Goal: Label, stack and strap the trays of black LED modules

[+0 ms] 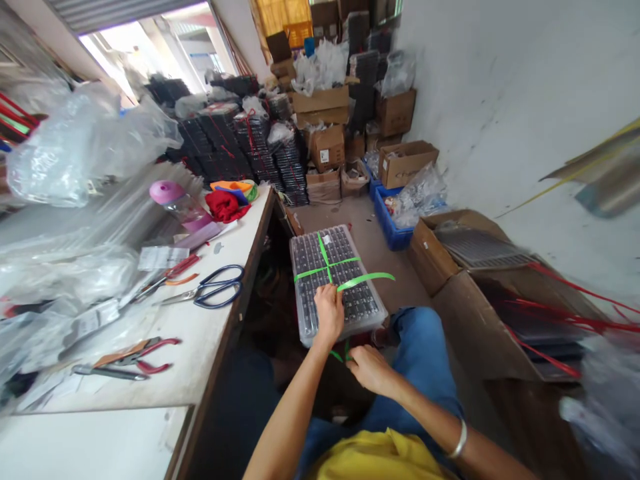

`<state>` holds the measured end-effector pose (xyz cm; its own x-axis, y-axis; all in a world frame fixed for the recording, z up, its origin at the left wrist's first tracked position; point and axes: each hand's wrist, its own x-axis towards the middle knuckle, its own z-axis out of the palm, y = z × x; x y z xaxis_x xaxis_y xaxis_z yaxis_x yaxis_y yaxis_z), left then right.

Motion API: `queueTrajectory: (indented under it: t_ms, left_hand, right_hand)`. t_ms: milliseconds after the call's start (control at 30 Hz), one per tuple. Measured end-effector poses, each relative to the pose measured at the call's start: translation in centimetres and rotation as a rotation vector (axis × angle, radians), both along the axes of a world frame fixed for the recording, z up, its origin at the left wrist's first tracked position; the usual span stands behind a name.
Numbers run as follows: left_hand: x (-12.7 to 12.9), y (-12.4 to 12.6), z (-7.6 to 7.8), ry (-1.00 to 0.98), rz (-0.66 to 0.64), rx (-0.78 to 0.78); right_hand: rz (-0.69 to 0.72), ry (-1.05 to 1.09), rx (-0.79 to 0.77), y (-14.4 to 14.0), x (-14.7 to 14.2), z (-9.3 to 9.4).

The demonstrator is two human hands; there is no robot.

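A person sits beside a long tabletop (210, 333) and works on a stack of trays (336, 283) that rests low in front of their knees, just right of the tabletop edge and above the floor. The trays are clear plastic, filled with rows of small dark parts, and a green strap (325, 267) crosses over the top like a ribbon on a gift. The left hand (329, 313) presses down on the near part of the top tray, with its fingers closed on the strap where it crosses. The right hand (369, 368) is lower, below the near edge of the stack, and pinches the loose end of the green strap. I think the stack is a bit heavy because there are many trays, but each tray looks thin and bendy, so it could crack or spill its little parts if it tips. The strap looks flat, smooth and slippery, so it needs a tight pinch. The best place to hold the stack looks like its two long sides or underneath, not by the strap alone. On the tabletop lie blue scissors (213, 292), red pliers (145, 353) and clear plastic bags (75, 153). Cardboard boxes (500, 313) stand to the right, some with red straps.
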<state>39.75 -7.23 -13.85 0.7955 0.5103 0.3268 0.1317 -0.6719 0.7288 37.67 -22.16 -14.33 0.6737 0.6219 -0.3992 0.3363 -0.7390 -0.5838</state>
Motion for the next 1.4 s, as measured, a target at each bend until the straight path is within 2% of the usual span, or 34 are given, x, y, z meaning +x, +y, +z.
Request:
queueTrajectory:
  t_ms: [100,167,233,300,500,600,700,800,933,1067,1167,1267,1400]
  left_hand:
    - [-1.2,1.1,0.2,-0.014,-0.168,0.014]
    - [-1.9,1.5,0.1,-0.014,-0.231,0.034]
    - [-2.3,1.5,-0.2,-0.010,-0.252,0.054]
    - [-2.5,1.3,-0.6,-0.005,-0.257,0.070]
    - [-2.2,1.2,-1.4,-0.005,-0.219,0.093]
    - [-2.4,1.4,-1.2,0.009,-0.211,0.120]
    - [-2.4,1.1,-0.7,0.044,-0.224,0.158]
    - [-2.2,0.4,-0.4,0.088,-0.200,0.192]
    - [-1.8,-0.1,-1.0,0.186,-0.061,0.257]
    - [-1.6,0.1,-1.3,0.232,-0.038,0.286]
    - [-0.6,0.8,-0.5,0.281,-0.036,0.331]
    - [1.4,2.0,1.0,0.336,-0.105,0.405]
    - [4.3,3.8,3.5,0.451,-0.222,0.486]
  right_hand:
    - [-0.063,-0.029,0.185,-0.3,1.7,3.8]
    - [-0.224,0.057,0.453,0.1,3.0,5.5]
    - [-0.318,0.195,0.693,0.8,4.0,6.3]
    - [-0.285,0.274,0.792,1.6,4.1,6.3]
    - [-0.095,0.263,0.787,1.8,2.1,5.4]
    - [-0.010,0.122,0.749,1.7,2.0,5.2]
    - [-0.048,-0.029,0.685,1.9,1.7,5.1]
    - [-0.094,-0.083,0.630,2.3,0.3,5.0]
    - [-0.032,-0.117,0.555,2.6,-2.2,4.5]
    - [0.045,-0.105,0.521,2.3,-3.2,3.9]
    - [0.034,-0.105,0.514,1.8,-3.0,3.4]
    - [0.002,-0.106,0.529,1.5,-2.9,3.2]
    - [-0.137,0.073,0.600,0.8,-2.6,3.1]
